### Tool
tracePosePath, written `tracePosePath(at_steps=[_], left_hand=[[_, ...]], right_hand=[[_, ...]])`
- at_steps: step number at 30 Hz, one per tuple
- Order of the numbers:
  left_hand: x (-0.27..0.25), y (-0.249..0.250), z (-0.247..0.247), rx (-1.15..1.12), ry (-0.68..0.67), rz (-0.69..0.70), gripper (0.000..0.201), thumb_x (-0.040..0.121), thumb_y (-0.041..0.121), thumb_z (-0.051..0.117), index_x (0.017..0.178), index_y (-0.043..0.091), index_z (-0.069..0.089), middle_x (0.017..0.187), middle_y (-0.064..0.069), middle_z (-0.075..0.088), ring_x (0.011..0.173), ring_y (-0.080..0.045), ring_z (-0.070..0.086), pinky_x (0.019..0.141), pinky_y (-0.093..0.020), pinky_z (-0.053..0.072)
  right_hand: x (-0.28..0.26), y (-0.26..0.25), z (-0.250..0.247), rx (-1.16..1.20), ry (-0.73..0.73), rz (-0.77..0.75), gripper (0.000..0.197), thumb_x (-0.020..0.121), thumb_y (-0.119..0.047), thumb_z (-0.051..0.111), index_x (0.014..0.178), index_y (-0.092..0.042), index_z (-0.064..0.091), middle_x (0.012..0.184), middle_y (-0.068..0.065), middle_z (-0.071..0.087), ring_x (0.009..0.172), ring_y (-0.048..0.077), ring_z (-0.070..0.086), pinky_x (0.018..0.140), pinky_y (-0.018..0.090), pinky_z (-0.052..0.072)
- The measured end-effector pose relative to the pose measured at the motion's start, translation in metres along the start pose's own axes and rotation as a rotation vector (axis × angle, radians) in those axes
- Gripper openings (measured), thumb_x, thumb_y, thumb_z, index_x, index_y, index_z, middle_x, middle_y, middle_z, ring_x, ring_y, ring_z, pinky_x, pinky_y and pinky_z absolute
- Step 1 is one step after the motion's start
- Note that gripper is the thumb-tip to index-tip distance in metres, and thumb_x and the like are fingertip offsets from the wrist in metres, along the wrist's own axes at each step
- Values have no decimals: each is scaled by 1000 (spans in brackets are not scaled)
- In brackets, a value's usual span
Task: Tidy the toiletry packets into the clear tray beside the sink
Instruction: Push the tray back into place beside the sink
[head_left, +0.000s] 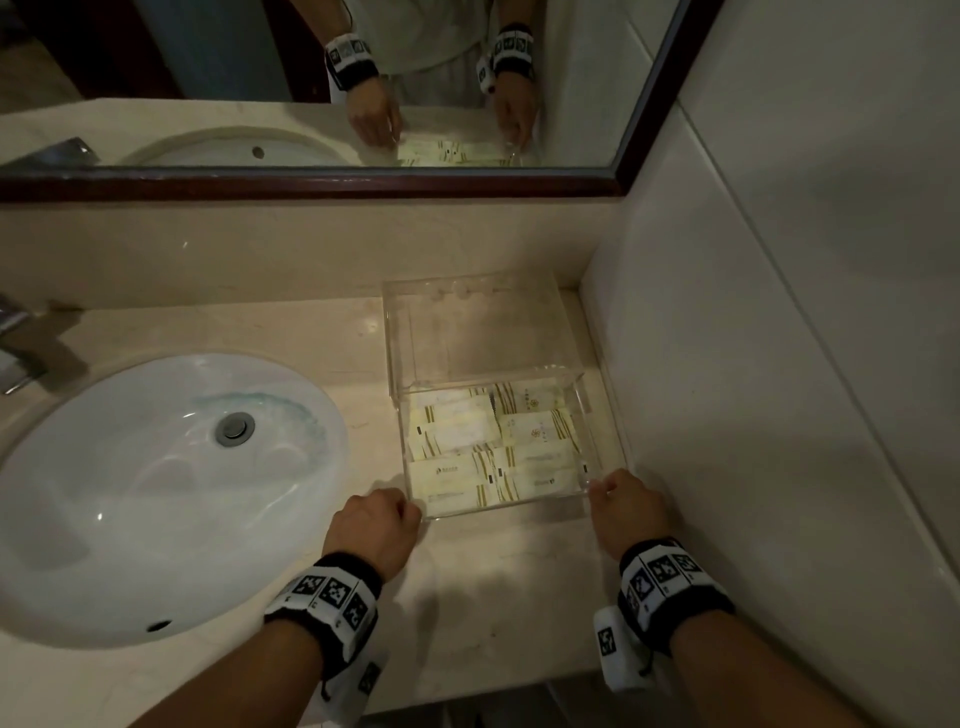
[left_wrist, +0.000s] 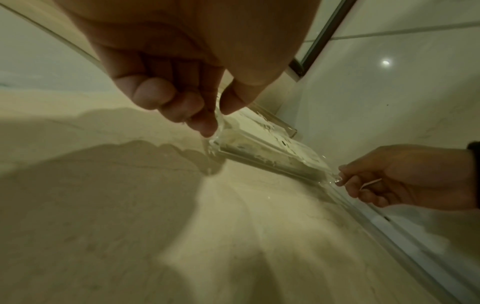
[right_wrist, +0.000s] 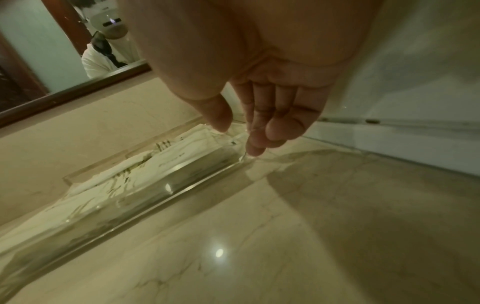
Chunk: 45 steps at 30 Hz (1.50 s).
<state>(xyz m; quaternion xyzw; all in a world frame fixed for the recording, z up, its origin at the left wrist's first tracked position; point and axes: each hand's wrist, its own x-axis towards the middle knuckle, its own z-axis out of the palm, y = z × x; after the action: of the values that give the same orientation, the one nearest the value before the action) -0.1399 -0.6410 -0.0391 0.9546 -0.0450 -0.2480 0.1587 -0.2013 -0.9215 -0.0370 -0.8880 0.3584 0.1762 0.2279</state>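
The clear tray (head_left: 501, 508) sits on the counter right of the sink, close to the side wall. Several white and pale-yellow toiletry packets (head_left: 467, 436) lie flat inside it in rows. My left hand (head_left: 413, 512) pinches the tray's near-left corner, thumb inside and fingers outside, as the left wrist view shows (left_wrist: 218, 117). My right hand (head_left: 595, 486) pinches the near-right corner (right_wrist: 240, 139). In the right wrist view the tray's front wall (right_wrist: 155, 193) runs left, with packets (right_wrist: 124, 170) behind it. No packets lie loose on the counter.
A clear acrylic box or cover (head_left: 467, 332) stands right behind the tray. The white sink (head_left: 156, 493) and faucet (head_left: 21, 343) are to the left. A framed mirror (head_left: 311, 182) hangs above the backsplash. The tiled side wall (head_left: 779, 364) is close on the right.
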Motion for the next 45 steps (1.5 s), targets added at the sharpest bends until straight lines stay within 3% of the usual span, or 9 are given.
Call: tracePosePath(at_steps=[5, 11, 14, 28, 31, 33, 36, 39, 45], left_hand=[[0, 3, -1, -6, 11, -13, 34, 94, 37, 43, 79, 14, 64, 89, -12, 68, 81, -32, 61, 72, -35, 50], [3, 4, 0, 16, 16, -12, 37, 95, 38, 43, 85, 11, 67, 93, -15, 67, 85, -34, 60, 73, -36, 49], [4, 4, 0, 19, 18, -20, 37, 95, 38, 44, 86, 10, 68, 94, -15, 68, 87, -34, 60, 75, -36, 49], [7, 4, 5, -45, 4, -77, 35, 92, 36, 46, 79, 10, 65, 85, -14, 67, 78, -32, 58, 72, -36, 51], [12, 5, 7, -96, -16, -124, 31, 88, 35, 50, 84, 8, 65, 87, -15, 68, 79, -33, 58, 71, -35, 49], [12, 5, 8, -128, -24, -141, 30, 87, 34, 51, 85, 8, 66, 86, -14, 68, 81, -33, 59, 72, -35, 50], [11, 3, 8, -204, -17, -142, 29, 84, 37, 51, 76, 14, 67, 80, -8, 71, 77, -29, 62, 75, -38, 54], [9, 4, 3, -273, -2, -150, 30, 83, 36, 55, 65, 16, 67, 70, -4, 71, 71, -26, 65, 72, -38, 57], [9, 3, -5, -321, 1, -135, 31, 81, 37, 56, 60, 16, 67, 64, -1, 71, 67, -23, 66, 70, -37, 58]], right_hand=[[1, -3, -2, -22, -26, 5, 37, 100, -35, 43, 109, -4, 61, 108, 18, 68, 100, 35, 63, 81, 35, 53], [0, -6, -4, -47, 0, 41, 35, 98, -35, 46, 110, -6, 62, 106, 20, 68, 97, 35, 64, 72, 29, 46], [2, -7, -3, -44, 1, 29, 35, 98, -34, 46, 107, -4, 62, 105, 21, 68, 97, 36, 64, 78, 35, 52], [4, -9, -3, -37, -10, 40, 37, 99, -32, 43, 110, -1, 61, 108, 21, 67, 101, 37, 62, 80, 35, 50], [6, -12, -2, 51, -25, 33, 35, 99, -32, 44, 110, -4, 61, 107, 18, 68, 102, 36, 63, 84, 35, 50], [10, -11, 4, 168, -31, 37, 30, 96, -33, 50, 105, -8, 63, 99, 15, 71, 94, 34, 67, 83, 39, 56], [14, -10, 9, 386, -20, 110, 17, 92, -27, 58, 87, -12, 63, 79, 14, 73, 71, 29, 70, 69, 41, 61], [13, -14, 5, 564, -1, 181, 20, 91, -14, 62, 71, -13, 60, 62, 9, 69, 56, 24, 65, 62, 35, 59], [13, -21, 2, 687, 47, 230, 20, 87, 0, 62, 69, -9, 57, 67, 16, 68, 60, 28, 66, 69, 40, 60]])
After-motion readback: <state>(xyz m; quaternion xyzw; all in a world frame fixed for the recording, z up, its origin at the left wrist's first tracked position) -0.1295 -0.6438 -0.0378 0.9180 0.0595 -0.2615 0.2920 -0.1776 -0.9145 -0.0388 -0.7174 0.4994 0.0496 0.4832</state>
